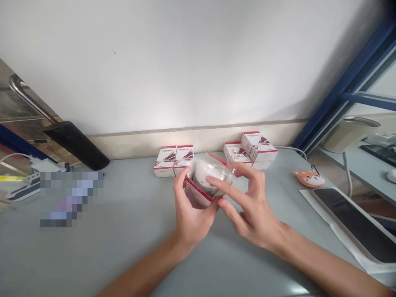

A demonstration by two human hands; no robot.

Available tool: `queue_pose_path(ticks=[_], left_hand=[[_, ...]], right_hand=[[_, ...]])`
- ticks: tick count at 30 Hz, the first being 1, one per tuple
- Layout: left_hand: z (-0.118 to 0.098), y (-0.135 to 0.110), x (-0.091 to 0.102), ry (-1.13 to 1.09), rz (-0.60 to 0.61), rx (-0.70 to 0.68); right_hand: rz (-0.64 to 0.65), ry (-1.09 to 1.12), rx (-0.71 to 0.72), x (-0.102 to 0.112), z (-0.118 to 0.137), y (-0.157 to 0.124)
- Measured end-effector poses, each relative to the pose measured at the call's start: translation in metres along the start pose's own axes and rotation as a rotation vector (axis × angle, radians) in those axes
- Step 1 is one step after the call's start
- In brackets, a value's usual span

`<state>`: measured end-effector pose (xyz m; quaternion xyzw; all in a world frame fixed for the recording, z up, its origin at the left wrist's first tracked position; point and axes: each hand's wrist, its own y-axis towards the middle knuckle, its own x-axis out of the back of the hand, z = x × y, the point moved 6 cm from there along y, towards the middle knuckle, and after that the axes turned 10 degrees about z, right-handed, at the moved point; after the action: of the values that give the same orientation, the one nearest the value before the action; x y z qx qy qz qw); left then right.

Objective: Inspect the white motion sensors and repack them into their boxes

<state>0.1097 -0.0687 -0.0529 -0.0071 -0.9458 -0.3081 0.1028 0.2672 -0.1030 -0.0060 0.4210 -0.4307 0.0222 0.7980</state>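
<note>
An opened small carton (198, 194) with a red band lettered "DETECTOR" rests in my left hand (193, 216), which is wrapped round its sides. Out of its top shows a rounded white detector (204, 175) in a clear plastic bag (227, 175). The carton's red-edged flap (216, 159) stands up behind. My right hand (252, 202) is at the carton's right side, fingers apart. Its index fingertip touches the white detector, and the thumb is near the carton's front right corner. Whether its other fingers touch the bag or flap, I cannot tell.
Closed cartons of the same kind stand by the wall, a left pair (175, 161) and a right stack (258, 148). Further right are an orange animal-face item (310, 178) and a dark phone-like device (355, 225) on white paper. A black-cased object (77, 144) and power strip (26, 186) are left.
</note>
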Motion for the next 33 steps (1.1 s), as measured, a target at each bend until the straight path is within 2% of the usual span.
queue_pose_path(ticks=[3,6,8,11,16,19,22,24,26,29,31,33], left_hand=[[-0.002,-0.003,-0.002,-0.011,0.052,0.006],[-0.004,-0.004,-0.002,0.057,0.134,0.029],[-0.006,-0.003,-0.002,0.096,0.206,0.032],[-0.01,-0.001,0.0,0.154,0.295,0.024],[-0.01,0.003,0.012,0.263,0.436,0.041],[-0.014,0.006,0.025,0.363,0.541,0.034],[-0.018,0.008,0.035,0.414,0.701,-0.01],[-0.017,0.01,0.041,0.426,0.7,-0.047],[-0.013,0.01,0.047,0.381,0.617,-0.118],[-0.006,0.006,0.052,0.233,0.453,-0.251],[0.0,0.002,0.055,0.192,0.381,-0.226],[0.003,-0.002,0.054,0.205,0.396,-0.161]], right_hand=[[-0.068,-0.025,0.073,0.006,0.003,0.001],[-0.063,-0.122,0.09,0.009,0.004,0.004],[-0.039,-0.136,0.081,0.012,0.004,0.006],[0.01,-0.042,0.055,0.017,0.001,0.008],[0.175,0.11,0.075,0.01,-0.001,0.011],[0.116,0.098,0.102,0.008,-0.003,0.01],[0.069,0.137,0.075,0.005,-0.006,0.009],[0.048,0.227,0.023,0.002,-0.011,0.008],[0.025,0.289,-0.011,0.0,-0.015,0.007],[0.057,0.253,0.033,-0.005,-0.015,0.006],[0.1,0.247,0.07,-0.009,-0.014,0.005],[0.135,0.296,0.067,-0.011,-0.016,0.005]])
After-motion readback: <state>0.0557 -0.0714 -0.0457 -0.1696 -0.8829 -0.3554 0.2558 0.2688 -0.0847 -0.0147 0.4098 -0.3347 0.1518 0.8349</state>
